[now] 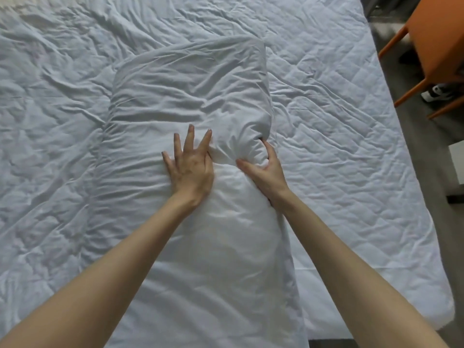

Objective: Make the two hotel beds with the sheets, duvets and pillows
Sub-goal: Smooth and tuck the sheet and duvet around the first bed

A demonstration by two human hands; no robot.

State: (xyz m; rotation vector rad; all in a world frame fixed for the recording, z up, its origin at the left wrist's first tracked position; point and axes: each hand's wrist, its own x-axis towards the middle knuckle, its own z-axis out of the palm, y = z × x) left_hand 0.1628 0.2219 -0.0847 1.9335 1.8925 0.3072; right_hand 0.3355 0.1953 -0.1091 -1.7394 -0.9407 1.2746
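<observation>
A bed fills most of the view, its quilted mattress pad [351, 136] stitched in diamonds and lightly creased. Right of it runs a grey floor [426, 136], with an orange chair [437, 46] at the far right, a black-and-white shoe [437, 92] under it, and a white box [458, 162] at the right edge. A crumpled white cloth [50, 121] covers the bed's left part. The pillow [190, 86], white, soft and wrinkled, lies lengthwise mid-bed, reaching from the near edge to the far middle. The left hand [190, 169] presses flat on it, fingers straight and spread. The right hand [266, 172], just beside, grips a bunched fold at the pillow's right side, fingers and thumb curled round it.
</observation>
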